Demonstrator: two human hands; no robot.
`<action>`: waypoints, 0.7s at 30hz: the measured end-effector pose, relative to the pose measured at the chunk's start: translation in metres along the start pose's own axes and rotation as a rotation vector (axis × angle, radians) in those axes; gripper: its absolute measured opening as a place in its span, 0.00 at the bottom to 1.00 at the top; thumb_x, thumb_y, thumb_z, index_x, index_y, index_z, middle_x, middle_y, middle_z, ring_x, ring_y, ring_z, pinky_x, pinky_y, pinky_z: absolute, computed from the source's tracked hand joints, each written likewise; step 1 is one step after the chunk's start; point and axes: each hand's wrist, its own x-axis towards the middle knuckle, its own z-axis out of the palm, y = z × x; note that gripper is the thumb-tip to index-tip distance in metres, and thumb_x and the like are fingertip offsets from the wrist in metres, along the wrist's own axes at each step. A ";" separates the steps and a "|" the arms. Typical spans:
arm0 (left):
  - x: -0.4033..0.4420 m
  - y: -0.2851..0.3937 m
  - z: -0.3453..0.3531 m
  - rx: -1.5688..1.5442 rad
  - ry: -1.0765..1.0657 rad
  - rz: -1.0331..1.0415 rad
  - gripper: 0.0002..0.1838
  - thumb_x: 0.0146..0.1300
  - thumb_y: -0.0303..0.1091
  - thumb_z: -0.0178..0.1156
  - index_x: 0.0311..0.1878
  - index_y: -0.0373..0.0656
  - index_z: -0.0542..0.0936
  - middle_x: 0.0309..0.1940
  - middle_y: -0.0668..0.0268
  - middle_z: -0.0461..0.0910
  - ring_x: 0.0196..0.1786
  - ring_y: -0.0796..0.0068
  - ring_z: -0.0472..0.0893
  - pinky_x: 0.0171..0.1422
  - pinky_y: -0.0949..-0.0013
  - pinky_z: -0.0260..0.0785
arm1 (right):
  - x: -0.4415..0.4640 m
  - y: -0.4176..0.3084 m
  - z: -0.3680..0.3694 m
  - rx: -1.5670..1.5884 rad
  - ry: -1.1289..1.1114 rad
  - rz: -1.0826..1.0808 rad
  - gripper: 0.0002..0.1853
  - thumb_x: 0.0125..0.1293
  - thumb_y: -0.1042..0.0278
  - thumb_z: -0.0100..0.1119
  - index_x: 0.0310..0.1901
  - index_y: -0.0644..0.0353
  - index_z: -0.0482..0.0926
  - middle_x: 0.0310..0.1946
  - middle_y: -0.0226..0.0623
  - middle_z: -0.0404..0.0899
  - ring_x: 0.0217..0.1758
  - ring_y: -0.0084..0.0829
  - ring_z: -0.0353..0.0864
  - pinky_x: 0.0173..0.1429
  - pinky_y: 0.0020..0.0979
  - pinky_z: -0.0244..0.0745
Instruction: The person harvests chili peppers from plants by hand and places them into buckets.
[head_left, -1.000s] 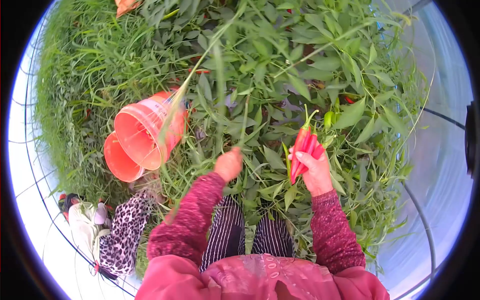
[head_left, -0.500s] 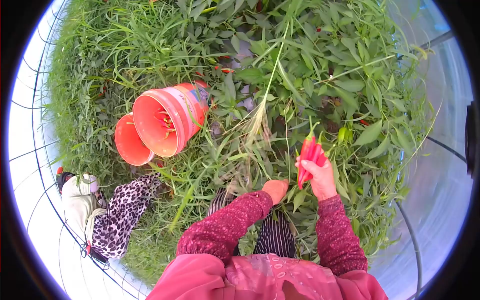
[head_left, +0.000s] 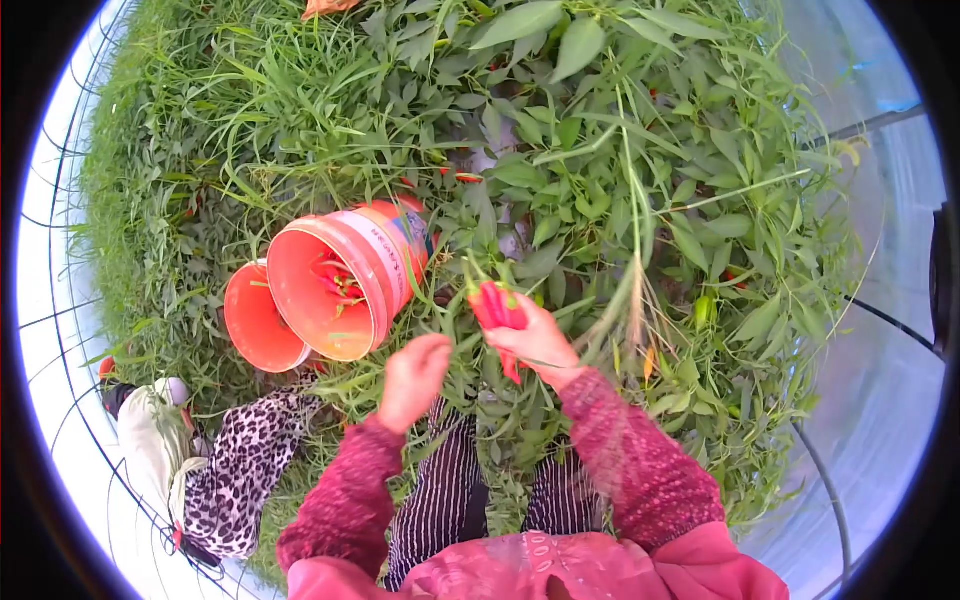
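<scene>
My right hand (head_left: 535,345) is closed around a small bunch of red chili peppers (head_left: 495,305), their green stems pointing up and away from me. To its left, my left hand (head_left: 415,375) is raised, slightly blurred, with the fingers curled together; whatever may be inside it is hidden. Just beyond my left hand, an orange-red bucket (head_left: 385,262) lies tilted with its mouth towards me. Several red chili peppers (head_left: 335,278) are inside it. A second orange bucket (head_left: 255,325) sits against its left side.
Pepper plants (head_left: 560,190) and tall grass (head_left: 260,110) surround me. A pale, dry grass clump (head_left: 637,300) stands right of my hands. At left is another person in leopard-print clothing (head_left: 245,460). Plastic sheeting (head_left: 870,250) with dark poles runs along the right.
My right hand has moved left towards the buckets with the peppers. My left hand has come up from the grass and shifted left. The grass clump now appears farther right.
</scene>
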 end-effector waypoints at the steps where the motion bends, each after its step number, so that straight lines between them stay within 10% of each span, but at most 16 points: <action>1: 0.000 0.005 -0.021 -0.214 0.094 -0.141 0.12 0.64 0.28 0.55 0.50 0.36 0.76 0.36 0.62 0.82 0.36 0.71 0.81 0.40 0.71 0.75 | 0.017 0.002 0.018 -0.038 -0.003 0.015 0.31 0.57 0.79 0.56 0.65 0.59 0.63 0.51 0.32 0.78 0.22 0.18 0.75 0.20 0.23 0.70; 6: -0.007 -0.048 -0.097 -0.700 0.573 -0.417 0.10 0.64 0.25 0.53 0.48 0.38 0.74 0.34 0.63 0.78 0.33 0.74 0.79 0.35 0.73 0.76 | 0.087 0.016 0.129 -0.194 -0.221 -0.063 0.31 0.57 0.76 0.60 0.63 0.58 0.62 0.35 0.34 0.79 0.19 0.19 0.74 0.20 0.23 0.69; 9: -0.016 -0.096 -0.113 -0.746 0.657 -0.510 0.12 0.66 0.25 0.50 0.51 0.38 0.71 0.37 0.64 0.77 0.34 0.76 0.79 0.36 0.74 0.75 | 0.107 0.029 0.179 -0.319 -0.415 0.141 0.40 0.55 0.69 0.63 0.67 0.68 0.53 0.48 0.49 0.76 0.44 0.33 0.79 0.48 0.31 0.75; 12: -0.024 -0.140 -0.115 -0.747 0.637 -0.661 0.10 0.66 0.26 0.50 0.50 0.40 0.71 0.35 0.65 0.77 0.34 0.76 0.78 0.37 0.74 0.75 | 0.115 0.036 0.192 -0.596 -0.372 0.150 0.40 0.58 0.70 0.61 0.69 0.66 0.50 0.50 0.50 0.76 0.46 0.38 0.81 0.52 0.32 0.75; 18: -0.033 -0.168 -0.097 -0.774 0.529 -0.809 0.08 0.66 0.28 0.51 0.47 0.42 0.72 0.34 0.66 0.76 0.34 0.74 0.78 0.35 0.73 0.75 | 0.135 0.019 0.108 -0.327 -0.018 0.044 0.10 0.64 0.72 0.57 0.46 0.62 0.76 0.36 0.35 0.82 0.40 0.24 0.81 0.49 0.27 0.77; 21: -0.027 -0.158 -0.085 -0.658 0.434 -0.730 0.06 0.65 0.29 0.55 0.44 0.41 0.74 0.34 0.68 0.77 0.33 0.79 0.76 0.35 0.75 0.73 | 0.144 -0.008 0.041 -0.987 0.330 -0.239 0.12 0.56 0.73 0.57 0.44 0.56 0.78 0.40 0.39 0.79 0.43 0.40 0.80 0.52 0.36 0.75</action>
